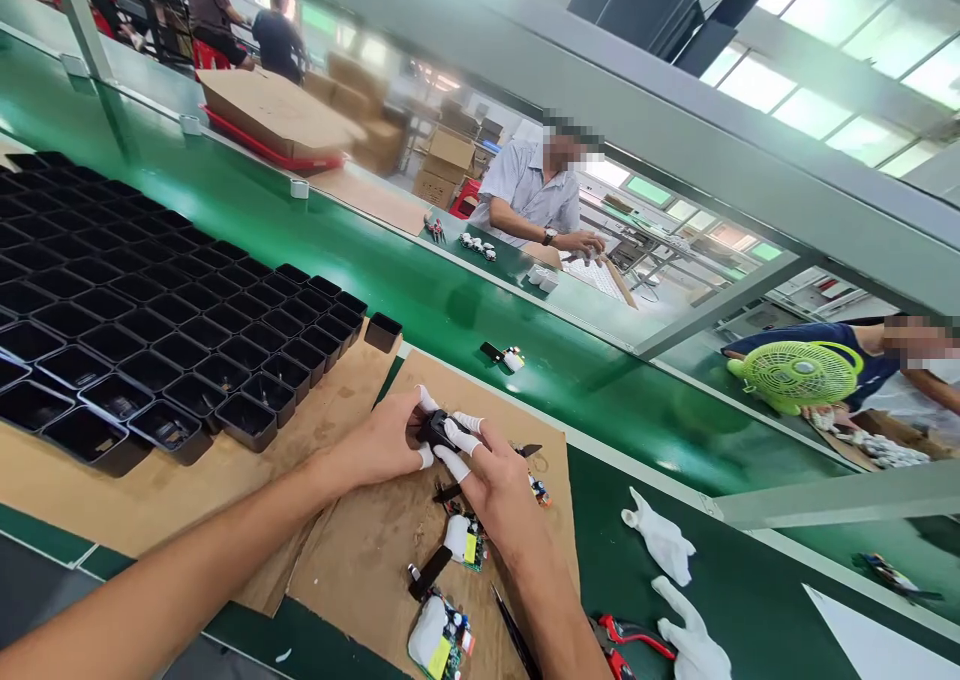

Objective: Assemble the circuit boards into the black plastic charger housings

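Both my hands meet over a cardboard sheet (367,550) on the green bench. My left hand (386,440) and my right hand (491,480) wear white finger cots and pinch a small black plastic housing (436,427) between their fingertips. Below my right hand lie two small circuit boards with white parts (461,540) (436,642), a black cable piece (429,572) and tweezers (514,630). To the left stand rows of several black empty housings (150,310).
A green conveyor belt (420,300) runs across, carrying a small black and white part (504,357). White gloves (660,545) and red-handled cutters (630,640) lie at right. A green fan (796,372) and two seated people are beyond the belt.
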Demonstrator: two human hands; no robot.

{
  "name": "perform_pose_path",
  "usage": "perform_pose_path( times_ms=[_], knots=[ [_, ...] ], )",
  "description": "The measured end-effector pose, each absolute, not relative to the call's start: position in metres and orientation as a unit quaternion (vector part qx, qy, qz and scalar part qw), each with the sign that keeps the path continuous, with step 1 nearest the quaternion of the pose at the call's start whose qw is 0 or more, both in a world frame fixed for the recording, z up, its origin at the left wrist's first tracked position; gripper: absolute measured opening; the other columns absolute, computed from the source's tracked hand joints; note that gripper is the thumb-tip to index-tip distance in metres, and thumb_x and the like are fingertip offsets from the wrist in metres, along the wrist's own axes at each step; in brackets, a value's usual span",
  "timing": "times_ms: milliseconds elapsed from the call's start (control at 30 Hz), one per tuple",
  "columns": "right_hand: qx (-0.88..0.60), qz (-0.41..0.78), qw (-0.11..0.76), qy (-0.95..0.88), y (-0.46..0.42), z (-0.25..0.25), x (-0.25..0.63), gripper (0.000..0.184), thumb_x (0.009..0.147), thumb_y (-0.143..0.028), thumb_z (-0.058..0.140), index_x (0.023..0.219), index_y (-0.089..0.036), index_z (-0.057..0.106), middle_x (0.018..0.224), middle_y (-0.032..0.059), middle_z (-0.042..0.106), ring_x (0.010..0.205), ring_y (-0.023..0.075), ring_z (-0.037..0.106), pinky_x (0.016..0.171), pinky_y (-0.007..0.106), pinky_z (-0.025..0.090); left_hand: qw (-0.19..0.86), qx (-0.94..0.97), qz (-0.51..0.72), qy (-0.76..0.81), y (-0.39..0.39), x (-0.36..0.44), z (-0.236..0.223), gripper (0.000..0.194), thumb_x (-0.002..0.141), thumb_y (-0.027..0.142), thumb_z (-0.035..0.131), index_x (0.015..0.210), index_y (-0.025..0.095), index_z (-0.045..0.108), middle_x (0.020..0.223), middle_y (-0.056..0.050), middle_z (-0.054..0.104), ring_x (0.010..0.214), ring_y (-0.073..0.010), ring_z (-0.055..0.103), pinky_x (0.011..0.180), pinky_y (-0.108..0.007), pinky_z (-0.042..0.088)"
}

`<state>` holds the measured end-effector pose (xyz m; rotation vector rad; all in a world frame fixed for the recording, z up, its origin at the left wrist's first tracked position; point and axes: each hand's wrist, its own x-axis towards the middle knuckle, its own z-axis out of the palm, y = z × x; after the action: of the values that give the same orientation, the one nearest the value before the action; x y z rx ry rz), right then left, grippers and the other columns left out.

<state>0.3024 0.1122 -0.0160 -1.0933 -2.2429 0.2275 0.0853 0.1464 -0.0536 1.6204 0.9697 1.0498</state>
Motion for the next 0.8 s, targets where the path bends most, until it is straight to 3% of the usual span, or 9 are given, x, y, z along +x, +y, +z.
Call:
perform_pose_path(
  times_ms=[100,267,333,500,800],
  knots=[
    [-0.41,0.092,0.329,-0.846,0.114,-0.016,0.299,0.02,0.111,-0.024,0.074,0.125,-0.028,0.087,0.115,0.0101,0.083,0.101,0.0251,0.085,0.087,0.036,0.071,0.478,0.635,0.455,0.4,0.153,0.085,-0.06,0.021,0.085,0.008,0.062,0.099,0.023,0.066,0.104,-0.005,0.085,0.098,-0.0237,0.084,0.093,-0.04,0.07],
    [-0.43,0.078,0.378,-0.816,0.115,-0.007,0.301,0.022,0.112,-0.025,0.071,0.129,-0.028,0.085,0.122,0.0117,0.083,0.11,0.0276,0.083,0.094,0.041,0.071,0.418,0.575,0.52,0.474,0.16,0.087,-0.073,0.021,0.1,0.016,0.05,0.109,0.023,0.068,0.111,-0.008,0.082,0.111,-0.0267,0.078,0.109,-0.052,0.064],
    [-0.451,0.072,0.386,-0.802,0.118,-0.007,0.304,0.022,0.112,-0.023,0.07,0.127,-0.027,0.085,0.125,0.0126,0.082,0.111,0.0285,0.082,0.095,0.043,0.07,0.4,0.559,0.531,0.495,0.16,0.087,-0.076,0.021,0.101,0.018,0.051,0.112,0.023,0.067,0.114,-0.009,0.081,0.113,-0.0273,0.077,0.111,-0.052,0.062],
    [-0.487,0.082,0.358,-0.792,0.125,-0.02,0.309,0.014,0.107,-0.023,0.073,0.106,-0.024,0.087,0.106,0.0093,0.081,0.093,0.0261,0.079,0.083,0.039,0.067,0.389,0.56,0.525,0.51,0.155,0.086,-0.072,0.02,0.1,0.017,0.051,0.112,0.023,0.066,0.117,-0.009,0.08,0.113,-0.0272,0.077,0.11,-0.051,0.063],
    [-0.486,0.086,0.377,-0.783,0.124,-0.018,0.306,0.016,0.109,-0.029,0.073,0.113,-0.025,0.088,0.108,0.01,0.083,0.097,0.0267,0.081,0.087,0.039,0.068,0.381,0.584,0.512,0.501,0.15,0.087,-0.068,0.016,0.098,0.017,0.053,0.108,0.024,0.064,0.112,-0.008,0.078,0.111,-0.0289,0.076,0.108,-0.055,0.062]
  ],
)
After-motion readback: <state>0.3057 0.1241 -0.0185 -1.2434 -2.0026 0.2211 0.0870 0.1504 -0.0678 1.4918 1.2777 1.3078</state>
